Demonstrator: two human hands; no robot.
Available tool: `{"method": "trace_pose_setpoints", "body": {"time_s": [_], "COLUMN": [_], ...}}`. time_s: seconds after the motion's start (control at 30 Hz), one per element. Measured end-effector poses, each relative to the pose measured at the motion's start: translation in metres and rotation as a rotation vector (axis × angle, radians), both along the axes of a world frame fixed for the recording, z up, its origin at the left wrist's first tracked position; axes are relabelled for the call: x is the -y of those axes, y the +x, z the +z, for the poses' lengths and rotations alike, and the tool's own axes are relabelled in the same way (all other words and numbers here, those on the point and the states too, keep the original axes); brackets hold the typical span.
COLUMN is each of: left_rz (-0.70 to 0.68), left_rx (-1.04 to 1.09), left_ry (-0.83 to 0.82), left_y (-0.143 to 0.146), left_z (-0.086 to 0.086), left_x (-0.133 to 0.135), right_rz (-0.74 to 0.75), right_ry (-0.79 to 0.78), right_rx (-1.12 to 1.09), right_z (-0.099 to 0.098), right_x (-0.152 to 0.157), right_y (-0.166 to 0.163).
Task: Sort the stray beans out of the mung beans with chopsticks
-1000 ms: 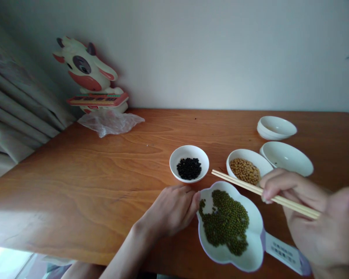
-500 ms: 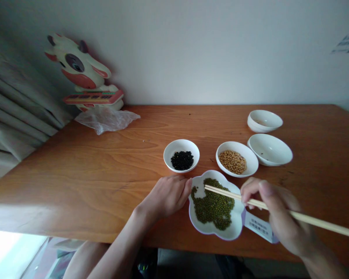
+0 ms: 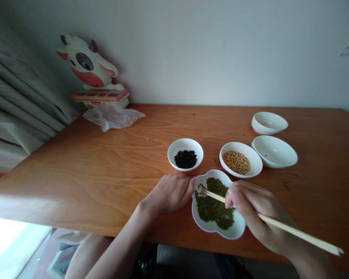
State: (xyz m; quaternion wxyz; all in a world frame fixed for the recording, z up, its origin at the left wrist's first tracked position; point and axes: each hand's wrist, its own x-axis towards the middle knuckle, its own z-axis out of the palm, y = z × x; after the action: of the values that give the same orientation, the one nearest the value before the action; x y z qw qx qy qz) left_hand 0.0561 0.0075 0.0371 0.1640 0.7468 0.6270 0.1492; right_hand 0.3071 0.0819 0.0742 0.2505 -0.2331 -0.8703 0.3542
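A white flower-shaped dish (image 3: 237, 228) with a purple rim lies near the table's front edge, holding green mung beans (image 3: 216, 213). At its left rim my left hand (image 3: 174, 192) is closed, with the thumb side against the edge. My right hand (image 3: 258, 213) grips a pair of wooden chopsticks (image 3: 299, 232) over the dish's right side. Their tips are close together among the beans at the upper left of the dish. Whether a bean is between the tips is too small to tell. The dish's handle is hidden behind my right hand.
Behind the dish stand a white bowl of black beans (image 3: 185, 159) and a bowl of yellow soybeans (image 3: 236, 162). Further right are a white bowl (image 3: 275, 151) and, behind it, another white bowl (image 3: 269, 123). A cow-shaped toy keyboard (image 3: 100, 95) and a plastic bag (image 3: 116, 118) sit back left.
My right hand has moved left over the dish, covering its labelled handle. The chopstick tips have shifted slightly left and down among the beans. The whole view has shifted a little.
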Motion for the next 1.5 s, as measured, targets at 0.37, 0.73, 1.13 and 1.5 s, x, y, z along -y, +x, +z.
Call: {"method": "trace_pose_setpoints", "body": {"time_s": [0.37,0.73,1.13,1.5], "left_rz": [-0.007,-0.01,-0.025,-0.029], "left_rx": [0.025,0.021,-0.013,0.02], "left_ry": [0.052,0.02,0.026,0.019], "left_y": [-0.0013,-0.0009,-0.0019,-0.0024], "left_z": [-0.0001,0.0031,-0.0016,-0.0004], "left_x": [0.0023,0.0021,0.0019,0.0029], "right_rz": [0.009,0.071,0.095,0.087], "right_ry": [-0.027,0.008,-0.054,-0.001], "right_rx": [-0.03,-0.001,-0.059,-0.005], "right_z": [-0.0018,0.0002,-0.0018,-0.0044], "right_x": [-0.0021,-0.0023,-0.0049,-0.0025], "right_y": [0.0031,0.0005,0.0066,0.0073]}}
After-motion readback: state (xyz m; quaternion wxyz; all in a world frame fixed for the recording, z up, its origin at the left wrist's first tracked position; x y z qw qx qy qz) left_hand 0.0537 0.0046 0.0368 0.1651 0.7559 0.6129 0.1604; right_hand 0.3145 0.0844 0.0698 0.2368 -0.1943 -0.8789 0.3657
